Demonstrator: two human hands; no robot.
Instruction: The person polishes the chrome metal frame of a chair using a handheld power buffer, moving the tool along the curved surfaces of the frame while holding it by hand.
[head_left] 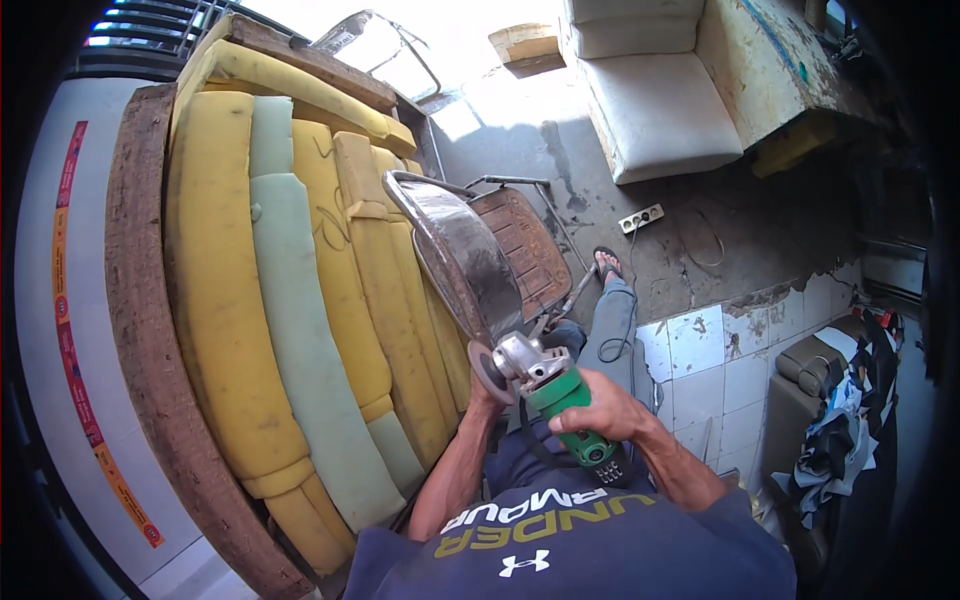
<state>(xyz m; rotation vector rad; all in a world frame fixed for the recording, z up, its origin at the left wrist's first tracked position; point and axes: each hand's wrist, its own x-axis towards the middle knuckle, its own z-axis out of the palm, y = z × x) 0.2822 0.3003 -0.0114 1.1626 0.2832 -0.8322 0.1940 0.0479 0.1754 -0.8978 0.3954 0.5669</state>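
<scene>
My right hand is wrapped around the green body of an angle grinder. Its metal head points away from me, and a worn round disc faces left, by the lower end of a metal chair's curved back panel. Whether disc and chair touch, I cannot tell. Behind the disc is my left hand, close to the chair frame; its fingers are mostly hidden. The chair is tilted, with a bare tube frame and a rusty brown slatted seat panel.
Yellow and pale green foam pads fill a wooden frame at left. A power strip and cable lie on the floor beyond my sandalled foot. A worn white seat stands far right; fabric scraps lie at right.
</scene>
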